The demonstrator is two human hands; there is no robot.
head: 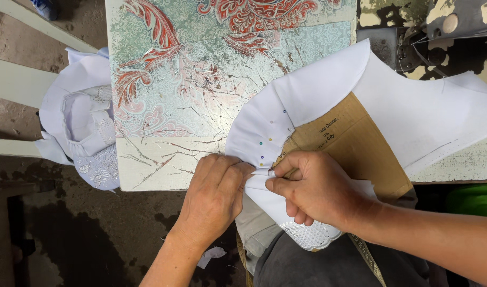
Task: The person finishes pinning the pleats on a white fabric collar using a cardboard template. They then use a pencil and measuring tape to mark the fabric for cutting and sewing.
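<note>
A white fabric piece [307,90] lies folded over a brown cardboard pattern [355,143] on the table's near edge. Several coloured-head pins [265,143] stick through the gathered white fabric along the cardboard's curved edge. My left hand [214,196] pinches the fabric at the table edge. My right hand [312,188] is closed on the same fold right beside it, fingertips touching the cloth. A white lace-trimmed edge [310,236] hangs below my right hand over my lap.
The table [201,69] has a worn covering with red paisley patterns on pale green. White embroidered cloth [87,127] is piled at its left side. A sewing machine [445,32] stands at the top right. A green object [474,199] sits at the right edge.
</note>
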